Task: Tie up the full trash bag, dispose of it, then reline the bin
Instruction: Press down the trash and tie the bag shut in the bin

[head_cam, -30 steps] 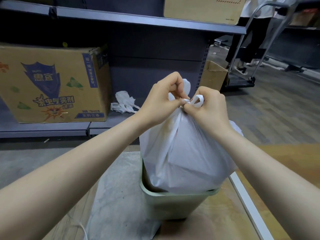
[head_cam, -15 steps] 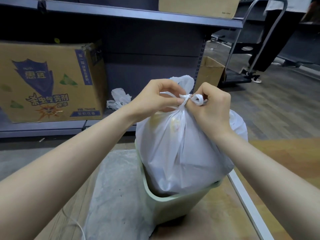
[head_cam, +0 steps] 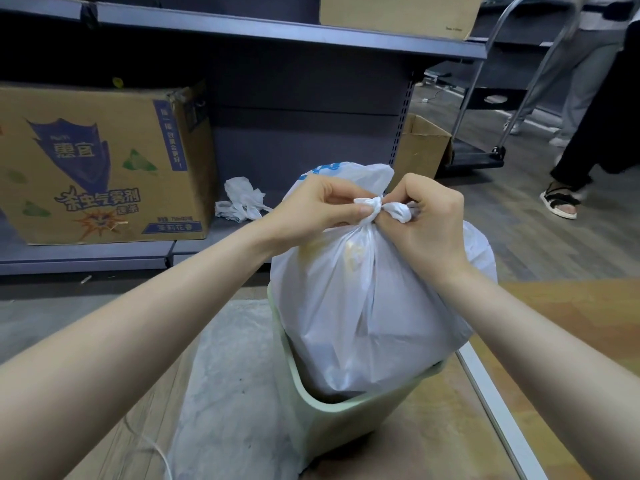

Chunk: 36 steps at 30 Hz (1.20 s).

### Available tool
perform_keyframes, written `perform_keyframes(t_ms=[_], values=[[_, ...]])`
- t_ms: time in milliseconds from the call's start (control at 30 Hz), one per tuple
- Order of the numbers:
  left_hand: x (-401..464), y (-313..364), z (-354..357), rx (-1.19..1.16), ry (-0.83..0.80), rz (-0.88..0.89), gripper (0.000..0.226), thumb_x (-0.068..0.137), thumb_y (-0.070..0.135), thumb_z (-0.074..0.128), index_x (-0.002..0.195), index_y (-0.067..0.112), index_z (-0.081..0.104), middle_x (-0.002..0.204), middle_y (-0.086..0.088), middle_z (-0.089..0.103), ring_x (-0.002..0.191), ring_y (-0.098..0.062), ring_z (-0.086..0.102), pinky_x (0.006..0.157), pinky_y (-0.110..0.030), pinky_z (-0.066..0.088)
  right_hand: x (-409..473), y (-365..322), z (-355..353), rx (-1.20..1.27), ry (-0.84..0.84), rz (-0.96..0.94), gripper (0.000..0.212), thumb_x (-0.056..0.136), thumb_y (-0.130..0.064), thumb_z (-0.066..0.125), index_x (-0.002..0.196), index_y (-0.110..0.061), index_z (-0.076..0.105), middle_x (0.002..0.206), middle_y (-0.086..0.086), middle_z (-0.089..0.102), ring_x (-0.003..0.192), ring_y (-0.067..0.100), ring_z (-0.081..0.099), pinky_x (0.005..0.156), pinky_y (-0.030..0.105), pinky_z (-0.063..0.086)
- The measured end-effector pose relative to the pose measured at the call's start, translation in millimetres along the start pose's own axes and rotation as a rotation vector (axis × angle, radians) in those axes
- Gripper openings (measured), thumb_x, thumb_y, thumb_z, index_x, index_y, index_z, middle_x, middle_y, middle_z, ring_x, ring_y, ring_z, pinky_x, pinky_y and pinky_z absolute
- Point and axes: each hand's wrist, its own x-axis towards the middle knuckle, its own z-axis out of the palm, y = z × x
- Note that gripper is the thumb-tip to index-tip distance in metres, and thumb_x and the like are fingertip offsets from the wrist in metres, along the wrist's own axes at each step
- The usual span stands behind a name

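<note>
Two hands at the knot: my left hand point(head_cam: 322, 206) pinches one twisted white tail, my right hand point(head_cam: 429, 220) grips the other, both right above the full trash bag point(head_cam: 363, 306). Thin, crinkly plastic, bulging out of the pale green bin point(head_cam: 332, 420), which leans. Behind the bin, a grey metal shelf point(head_cam: 214, 26) holds a printed cardboard box point(head_cam: 100, 164) and a crumpled spare bag point(head_cam: 242, 199). Right of the bin, open wood floor, with a trolley point(head_cam: 478, 157) and someone's sandalled foot point(head_cam: 561, 202) beyond.

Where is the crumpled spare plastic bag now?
The crumpled plastic bag lies on the bottom shelf, left of the hands, right beside the printed cardboard box.
</note>
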Motion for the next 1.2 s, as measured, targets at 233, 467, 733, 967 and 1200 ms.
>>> perform_keyframes(t_ms=[233,467,733,967,1200], values=[[-1,0,-2,-0.061,0.091,-0.06,0.012,0.089,0.011,0.062,0.089,0.01,0.074,0.08,-0.003,0.072,0.074,-0.01,0.067,0.075,-0.021,0.055,0,0,0,0.046,-0.042,0.036,0.026,0.075,-0.011,0.072,0.06,0.005,0.059,0.058,0.014,0.061,0.054,0.028,0.055,0.05,0.038,0.041],[-2,-7,-3,0.13,0.265,0.113,0.017,0.087,0.015,0.067,0.085,0.0,0.075,0.076,-0.015,0.071,0.065,-0.012,0.061,0.061,-0.025,0.05,-2,2,-10,0.066,-0.139,0.026,0.016,0.084,-0.014,0.065,0.079,-0.003,0.074,0.077,0.004,0.073,0.072,0.011,0.063,0.064,0.031,0.049],[-8,-17,-16,0.755,0.2,0.418,0.036,0.09,0.032,0.042,0.067,0.006,0.052,0.063,0.006,0.046,0.068,-0.018,0.039,0.067,-0.039,0.038,-8,14,-26,-0.396,-0.096,-0.233,0.034,0.095,-0.021,0.045,0.07,-0.003,0.059,0.063,0.006,0.059,0.063,0.029,0.056,0.043,0.032,0.045],[-13,-23,-34,0.835,0.025,0.409,0.043,0.09,0.033,0.036,0.064,-0.001,0.045,0.066,0.001,0.043,0.065,-0.009,0.034,0.066,-0.033,0.035,-9,30,-41,-0.569,-0.162,-0.469,0.047,0.101,-0.021,0.033,0.06,-0.006,0.052,0.058,0.005,0.055,0.059,0.027,0.054,0.041,0.023,0.034],[-15,-30,-37,0.779,0.007,0.317,0.035,0.089,0.024,0.045,0.065,0.0,0.048,0.064,0.005,0.042,0.064,-0.005,0.04,0.064,-0.022,0.033,-12,36,-50,-0.569,-0.208,-0.518,0.054,0.103,-0.025,0.026,0.057,-0.006,0.048,0.054,0.006,0.049,0.057,0.026,0.052,0.04,0.022,0.032]])
